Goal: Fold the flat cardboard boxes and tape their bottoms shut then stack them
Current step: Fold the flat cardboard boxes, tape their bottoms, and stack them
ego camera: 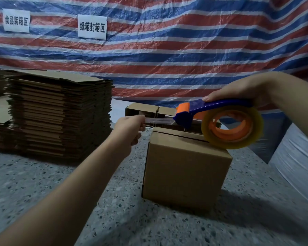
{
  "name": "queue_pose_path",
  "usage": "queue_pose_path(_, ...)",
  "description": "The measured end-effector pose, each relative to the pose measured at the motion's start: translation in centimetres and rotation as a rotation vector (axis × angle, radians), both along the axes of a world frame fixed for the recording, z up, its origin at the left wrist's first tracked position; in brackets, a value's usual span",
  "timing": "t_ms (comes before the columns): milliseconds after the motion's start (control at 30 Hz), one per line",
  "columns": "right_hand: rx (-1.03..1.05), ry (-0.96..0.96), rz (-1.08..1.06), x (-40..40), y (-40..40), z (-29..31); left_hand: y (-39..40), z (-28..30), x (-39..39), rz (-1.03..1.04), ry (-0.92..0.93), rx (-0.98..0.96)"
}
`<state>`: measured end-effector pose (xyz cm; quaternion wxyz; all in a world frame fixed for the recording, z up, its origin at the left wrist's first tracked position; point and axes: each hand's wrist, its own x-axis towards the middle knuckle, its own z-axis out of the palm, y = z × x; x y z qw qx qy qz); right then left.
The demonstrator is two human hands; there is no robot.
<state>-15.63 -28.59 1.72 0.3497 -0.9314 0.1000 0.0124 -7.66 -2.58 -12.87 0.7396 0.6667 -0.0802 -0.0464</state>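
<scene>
Speckled floor (43,192) carries a folded cardboard box (185,171), flaps up. Above it, the left hand (130,129) pinches the clear tape end (158,120), while the right hand (238,91) grips the blue-and-orange tape dispenser (220,118). Further left sits a stack of flat boxes (60,112); behind hangs a striped tarp (185,50).
</scene>
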Motion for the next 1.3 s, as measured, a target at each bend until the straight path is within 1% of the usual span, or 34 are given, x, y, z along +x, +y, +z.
queue_pose_path(67, -0.016, 0.058, -0.013, 0.4, 0.7, 0.1, 0.5, -0.6, 0.3, -0.019, -0.01, 0.054)
queue_pose_path(133, -0.082, 0.104, -0.011, 0.8, 1.4, 0.5, 1.1, -1.3, 0.5, -0.046, -0.013, 0.08)
queue_pose_path(200, -0.173, 0.192, -0.021, 0.8, 2.5, 0.8, 1.3, -1.4, 0.6, -0.067, -0.026, 0.06)
queue_pose_path(267, -0.231, 0.24, -0.035, 0.9, 3.1, 1.0, 1.5, -1.4, 0.9, -0.079, -0.023, 0.072)
queue_pose_path(500, -0.268, 0.259, -0.045, 1.1, 3.5, 1.1, 1.5, -2.8, 0.8, -0.116, 0.016, 0.062)
queue_pose_path(833, -0.245, 0.228, -0.092, 0.8, 4.2, 0.9, 0.3, -4.9, -0.3, -0.208, 0.098, 0.047)
queue_pose_path(933, -0.233, 0.219, -0.097, 0.6, 4.2, 0.9, -0.2, -5.3, -0.5, -0.204, 0.106, 0.017)
queue_pose_path(1100, -0.208, 0.204, -0.108, 0.3, 4.2, 0.8, -0.7, -6.0, -1.5, -0.155, 0.182, 0.028)
queue_pose_path(1133, -0.211, 0.207, -0.105, 0.2, 4.3, 0.8, -0.8, -6.1, -1.7, -0.107, 0.146, 0.054)
queue_pose_path(1167, -0.217, 0.212, -0.098, 0.2, 4.4, 0.9, -0.8, -6.2, -2.0, -0.033, 0.065, 0.081)
queue_pose_path(1200, -0.221, 0.219, -0.089, 0.2, 4.4, 0.9, -0.7, -6.1, -2.6, 0.032, -0.046, 0.07)
queue_pose_path(1233, -0.222, 0.224, -0.084, 0.1, 4.4, 0.9, -0.8, -5.7, -3.4, 0.041, -0.16, 0.036)
queue_pose_path(1300, -0.213, 0.233, -0.087, 0.2, 4.2, 0.9, -1.1, -5.2, -4.9, -0.074, -0.305, 0.009)
